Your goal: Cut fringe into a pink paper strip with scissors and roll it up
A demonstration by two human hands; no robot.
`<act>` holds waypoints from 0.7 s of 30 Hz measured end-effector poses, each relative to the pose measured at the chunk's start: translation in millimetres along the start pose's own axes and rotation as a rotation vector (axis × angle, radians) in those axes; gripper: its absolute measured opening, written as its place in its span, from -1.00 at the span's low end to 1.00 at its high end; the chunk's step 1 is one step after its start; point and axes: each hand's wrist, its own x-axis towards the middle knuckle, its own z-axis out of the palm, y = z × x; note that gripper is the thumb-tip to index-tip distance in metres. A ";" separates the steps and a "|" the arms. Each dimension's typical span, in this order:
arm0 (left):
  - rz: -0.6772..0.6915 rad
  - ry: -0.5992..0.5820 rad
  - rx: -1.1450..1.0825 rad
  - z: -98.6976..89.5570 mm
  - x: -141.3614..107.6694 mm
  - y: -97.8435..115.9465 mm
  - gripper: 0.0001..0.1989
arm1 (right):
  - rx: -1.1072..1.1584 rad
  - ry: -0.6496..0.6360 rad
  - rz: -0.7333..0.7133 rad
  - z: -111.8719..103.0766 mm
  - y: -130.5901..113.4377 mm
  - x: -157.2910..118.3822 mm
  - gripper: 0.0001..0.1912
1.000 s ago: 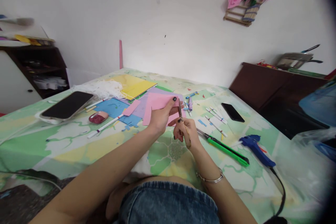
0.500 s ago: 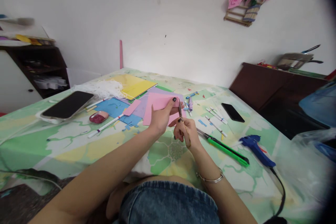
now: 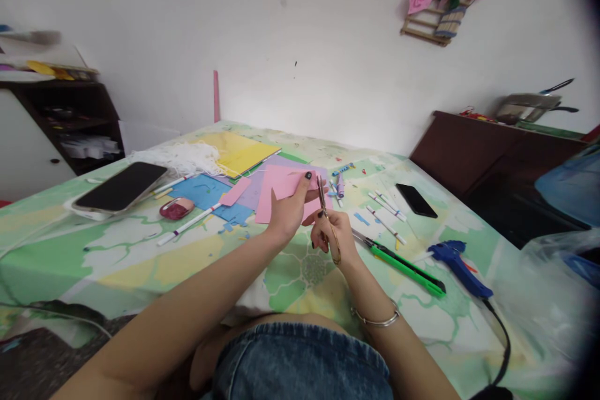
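"What's in your left hand (image 3: 288, 211)?"

"A pink piece (image 3: 314, 180). I'm pinching it near its edge, my thumb on top and my fingers behind, over the pink sheet (image 3: 266, 200)."

"And your right hand (image 3: 332, 234)?"

"Closed around the handles of the scissors (image 3: 322, 195), just in front of my left. The blades point away from me, at the right edge of the piece. I can't tell how far they are through it."

"What's under the pink sheet?"

"A purple sheet (image 3: 250, 186). To its left is a blue sheet (image 3: 199, 194), with a pink strip (image 3: 237, 192) lying partly over it. The yellow sheet (image 3: 248, 153) is farther back, beside the white yarn (image 3: 180, 159)."

"And to your right?"

"The green cutter (image 3: 407, 270) lies just beside my right wrist, then the blue glue gun (image 3: 462, 270) farther right. Beyond the cutter are a few white sticks (image 3: 385, 223) and the small phone (image 3: 416, 200)."

"Anything on the far left?"

"The big phone (image 3: 120, 187), and a red case (image 3: 176, 209) near it. It's all on the patterned cloth (image 3: 164, 265)."
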 end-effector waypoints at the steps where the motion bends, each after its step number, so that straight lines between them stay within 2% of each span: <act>1: 0.017 -0.005 0.024 0.1 0.4 0.0 -0.68 | -0.001 -0.001 0.004 0.0 0.1 -0.1 -0.49; 11: 0.143 -0.003 0.023 -2.4 4.6 -1.2 -0.68 | -0.012 -0.091 0.040 2.0 -0.3 -0.9 -0.45; 17: 0.240 0.003 -0.011 -0.1 1.7 2.8 -0.71 | -0.004 -0.092 0.031 3.2 -0.7 -1.4 -0.42; 21: 0.220 -0.010 -0.011 0.7 1.1 2.5 -0.69 | -0.006 -0.102 0.037 3.3 1.6 -0.9 -0.44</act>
